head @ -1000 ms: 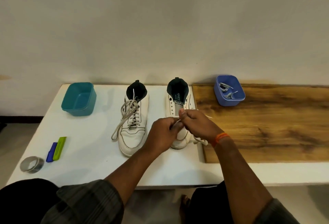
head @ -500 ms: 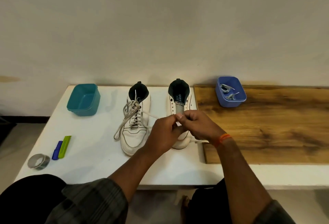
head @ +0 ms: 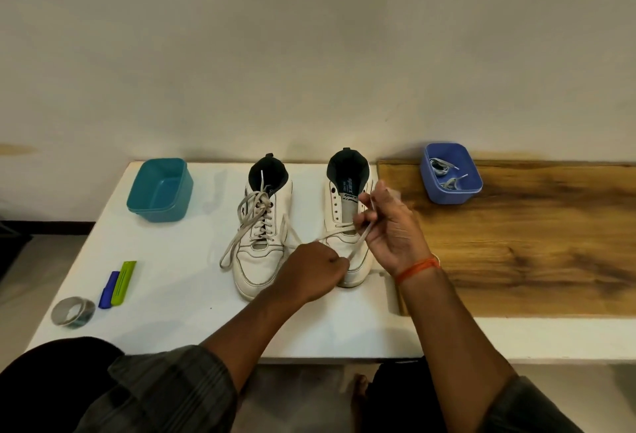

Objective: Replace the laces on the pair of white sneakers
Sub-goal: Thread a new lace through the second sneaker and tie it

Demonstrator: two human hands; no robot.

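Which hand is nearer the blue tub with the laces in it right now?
Right. The right hand is over the right sneaker, just left of and nearer the camera than the blue tub. The left hand is by that sneaker's toe, farther left and farther from the tub.

Home-like room, plain wall (head: 309,54), white table (head: 172,312), wooden board (head: 533,260)

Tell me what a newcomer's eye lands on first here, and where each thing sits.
First, the two hands at centre: the left hand and right hand each hold the lace running across the right sneaker. Beside it stands the left sneaker, fully laced. On the wooden board to the right, a blue tub holds more laces.
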